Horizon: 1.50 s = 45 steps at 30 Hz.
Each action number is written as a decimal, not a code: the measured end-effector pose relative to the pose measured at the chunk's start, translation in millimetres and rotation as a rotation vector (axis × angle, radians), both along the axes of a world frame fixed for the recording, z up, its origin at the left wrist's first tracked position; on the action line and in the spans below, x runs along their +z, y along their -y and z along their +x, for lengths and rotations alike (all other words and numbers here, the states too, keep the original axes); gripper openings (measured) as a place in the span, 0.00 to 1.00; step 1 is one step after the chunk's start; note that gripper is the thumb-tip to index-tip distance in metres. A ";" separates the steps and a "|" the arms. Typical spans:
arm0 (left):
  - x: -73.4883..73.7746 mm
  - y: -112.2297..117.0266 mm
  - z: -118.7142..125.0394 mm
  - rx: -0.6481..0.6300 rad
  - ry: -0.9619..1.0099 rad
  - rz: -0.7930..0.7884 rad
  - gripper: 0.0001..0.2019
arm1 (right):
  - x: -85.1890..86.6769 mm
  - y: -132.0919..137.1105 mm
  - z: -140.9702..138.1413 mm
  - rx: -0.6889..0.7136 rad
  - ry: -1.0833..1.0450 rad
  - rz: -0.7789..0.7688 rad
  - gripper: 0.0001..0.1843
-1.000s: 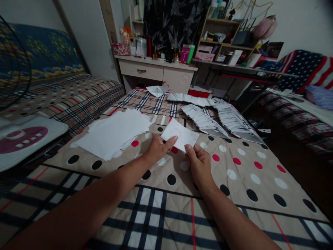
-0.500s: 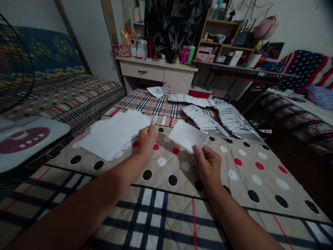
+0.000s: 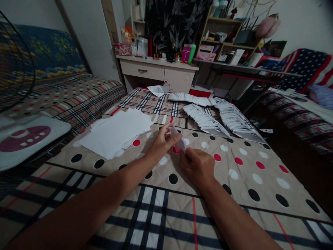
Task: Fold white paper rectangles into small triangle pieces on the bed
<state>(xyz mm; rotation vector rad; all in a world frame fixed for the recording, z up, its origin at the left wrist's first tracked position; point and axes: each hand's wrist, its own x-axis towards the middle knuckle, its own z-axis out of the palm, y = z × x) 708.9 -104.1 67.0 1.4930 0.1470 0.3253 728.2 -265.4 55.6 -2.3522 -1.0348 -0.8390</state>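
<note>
A small sheet of white paper is held on edge between my two hands, above the dotted bedspread. My left hand grips its far end between thumb and fingers. The near end is pinched by my right hand, whose fingers are curled. Left of my hands lies a loose pile of white sheets. On the right, beyond my hands, a row of folded white papers overlaps in a fan, with a second, longer fanned row beside it.
More folded papers line the far part of the bed, near a single white paper. The patterned bedspread covers the bed. A white dresser stands behind it. At the left is a white and purple fan base.
My left hand has come away from the pile side and taken hold of the paper. My right hand has moved slightly left and turned the paper from flat to on edge.
</note>
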 end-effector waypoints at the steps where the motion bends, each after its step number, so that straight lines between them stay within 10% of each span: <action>1: 0.4 -0.3 0.1 0.006 -0.005 -0.010 0.36 | 0.1 -0.3 -0.4 0.005 0.025 -0.017 0.16; 13: -0.7 -2.6 -1.5 -0.016 -0.021 -0.055 0.32 | 5.5 2.9 -3.5 0.046 -0.246 -0.062 0.26; 24: -12.1 -12.9 3.8 -0.038 0.003 -0.134 0.31 | -2.6 7.1 12.2 0.004 -0.809 0.501 0.25; 36: -18.1 -44.0 11.2 -0.052 0.413 0.900 0.29 | -7.4 14.5 32.0 -0.009 -0.935 0.798 0.20; 45: -7.1 -41.4 2.1 -0.259 0.659 1.144 0.13 | -8.2 16.1 36.2 -0.020 -0.912 0.721 0.16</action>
